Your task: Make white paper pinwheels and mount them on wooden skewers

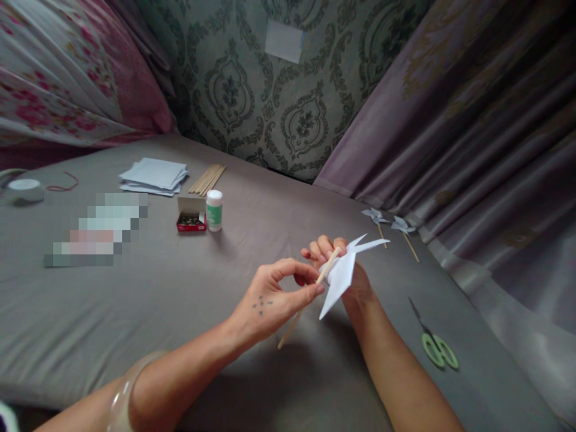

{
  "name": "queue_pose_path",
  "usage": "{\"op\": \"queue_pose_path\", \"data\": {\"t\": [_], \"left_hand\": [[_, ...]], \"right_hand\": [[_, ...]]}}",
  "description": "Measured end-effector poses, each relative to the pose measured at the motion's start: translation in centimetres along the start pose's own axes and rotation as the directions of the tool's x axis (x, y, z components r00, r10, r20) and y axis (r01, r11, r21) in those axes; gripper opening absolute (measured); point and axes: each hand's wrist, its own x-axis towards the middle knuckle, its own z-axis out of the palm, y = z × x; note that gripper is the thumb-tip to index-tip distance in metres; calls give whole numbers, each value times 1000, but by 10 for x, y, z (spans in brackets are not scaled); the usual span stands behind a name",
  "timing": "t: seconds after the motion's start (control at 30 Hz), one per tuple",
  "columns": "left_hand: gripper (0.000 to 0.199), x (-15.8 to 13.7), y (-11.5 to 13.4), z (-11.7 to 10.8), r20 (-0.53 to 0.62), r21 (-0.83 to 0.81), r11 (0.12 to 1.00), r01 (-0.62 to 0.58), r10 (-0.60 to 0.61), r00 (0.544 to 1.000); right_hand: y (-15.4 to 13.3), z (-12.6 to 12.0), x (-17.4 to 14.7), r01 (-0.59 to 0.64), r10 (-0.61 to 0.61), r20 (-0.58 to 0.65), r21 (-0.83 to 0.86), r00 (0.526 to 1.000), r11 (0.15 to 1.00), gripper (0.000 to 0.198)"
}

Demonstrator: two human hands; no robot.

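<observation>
My left hand [281, 294] pinches a thin wooden stick [288, 335] between thumb and fingertips, with its lower end slanting down to the left. At the stick's upper end is a white paper pinwheel [341, 277], its blades folded and pointing up right and down left. Behind the paper, my right hand [330, 249] is closed on the pinwheel, fingers curled near the stick's tip. The paper partly hides that palm and thumb. Whether a pin joins stick and paper, I cannot make out.
Green-handled scissors [434, 345] lie at right, below two finished pinwheels [377, 217]. Ahead stand a white-and-green bottle [215, 210] and an open red box of small metal pins [191, 221]. Behind them are wooden sticks [209, 179] and stacked paper [155, 174]. White tape [26, 189] sits far left.
</observation>
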Motion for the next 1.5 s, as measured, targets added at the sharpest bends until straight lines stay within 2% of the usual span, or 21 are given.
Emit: {"op": "queue_pose_path", "data": {"t": [0.47, 0.77, 1.07, 1.27, 1.5], "left_hand": [[12, -1, -2, 1, 23, -2, 1000, -23, 23, 999], [12, -2, -5, 3, 58, -57, 996, 67, -64, 996], [15, -6, -12, 9, 131, -207, 970, 129, -103, 986], [13, -6, -9, 9, 132, -147, 976, 160, -141, 981], [18, -6, -9, 7, 148, -150, 971, 186, -164, 975]], "right_hand": [[-3, 0, -1, 0, 0, -26, -30, 1000, 1000, 21], [-5, -6, -1, 21, -22, -18, -88, 1000, 996, 16], [-9, -8, -3, 23, -24, -9, -116, 1000, 993, 14], [-9, -14, -3, 66, -61, 42, -130, 997, 989, 18], [-11, -14, -4, 67, -63, 27, -159, 998, 985, 14]]}}
